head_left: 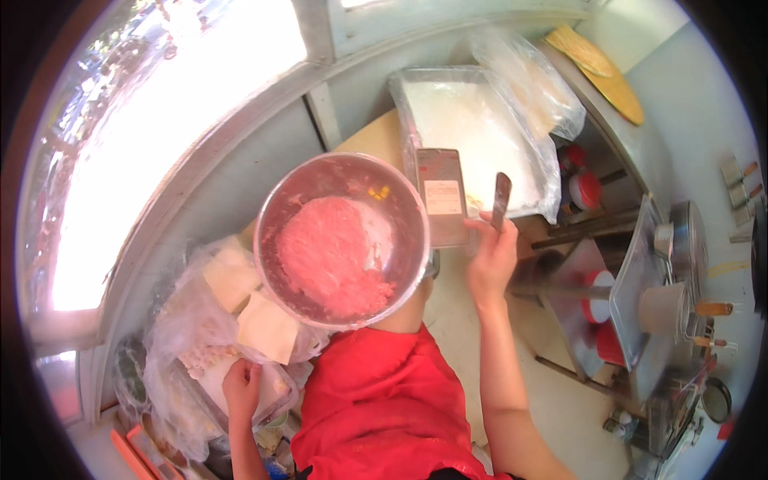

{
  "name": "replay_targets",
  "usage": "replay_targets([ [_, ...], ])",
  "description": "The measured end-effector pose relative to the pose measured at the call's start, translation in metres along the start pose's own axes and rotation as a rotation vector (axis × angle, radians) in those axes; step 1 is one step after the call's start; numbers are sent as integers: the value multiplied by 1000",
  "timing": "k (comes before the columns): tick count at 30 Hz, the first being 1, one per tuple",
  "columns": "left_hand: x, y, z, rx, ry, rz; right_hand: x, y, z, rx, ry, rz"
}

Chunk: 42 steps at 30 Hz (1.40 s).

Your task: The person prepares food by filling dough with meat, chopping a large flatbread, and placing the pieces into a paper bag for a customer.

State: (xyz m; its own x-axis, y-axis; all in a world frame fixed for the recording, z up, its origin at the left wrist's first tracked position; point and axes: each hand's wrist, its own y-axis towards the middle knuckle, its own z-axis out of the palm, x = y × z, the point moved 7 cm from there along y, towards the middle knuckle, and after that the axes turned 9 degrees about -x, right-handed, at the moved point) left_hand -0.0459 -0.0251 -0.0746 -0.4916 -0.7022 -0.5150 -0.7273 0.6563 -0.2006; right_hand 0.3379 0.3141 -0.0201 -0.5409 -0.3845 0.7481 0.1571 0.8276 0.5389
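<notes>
A steel bowl (pixel 425 240) stands before me with a mass of ground meat (pixel 327 258) and a small yellow bit inside. On its right my right hand (pixel 493 252) grips a flat-ended tool (pixel 501 195), upright near the edge of a phone-like device (pixel 443 198). My left hand (pixel 242 384) is low on the left, fingers curled, over a plastic-lined tray (pixel 276 402); whether it pinches something cannot be told. Square dough wrappers (pixel 268 327) lie beside the bowl, partly under clear plastic. Crumbly pale filling (pixel 207 360) is near the left hand.
A plastic-covered tray (pixel 498 132) with white powder lies behind the device. A clear bag (pixel 534 90) overlaps its corner. At right are a metal shelf (pixel 633 288), red-lidded containers (pixel 586 189) and a handled pot (pixel 663 309). A wooden board (pixel 612 90) lies at upper right.
</notes>
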Motion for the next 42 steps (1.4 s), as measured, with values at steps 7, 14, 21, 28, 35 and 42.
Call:
replay_targets([
  [7,-16,2,-10,-83,53,139,-2,-3,-3,38,78,102],
  [14,-7,0,-10,-68,73,107,2,-4,0,38,88,5],
  [21,-17,-2,-23,94,234,284,2,-2,-4,29,63,7],
  [28,-220,38,-124,-237,13,674,11,2,-13,4,71,39],
  [35,-415,133,-54,-884,640,1487,25,-3,-22,16,95,19],
  [42,-453,168,-24,-986,936,1566,7,-7,-54,-25,81,31],
])
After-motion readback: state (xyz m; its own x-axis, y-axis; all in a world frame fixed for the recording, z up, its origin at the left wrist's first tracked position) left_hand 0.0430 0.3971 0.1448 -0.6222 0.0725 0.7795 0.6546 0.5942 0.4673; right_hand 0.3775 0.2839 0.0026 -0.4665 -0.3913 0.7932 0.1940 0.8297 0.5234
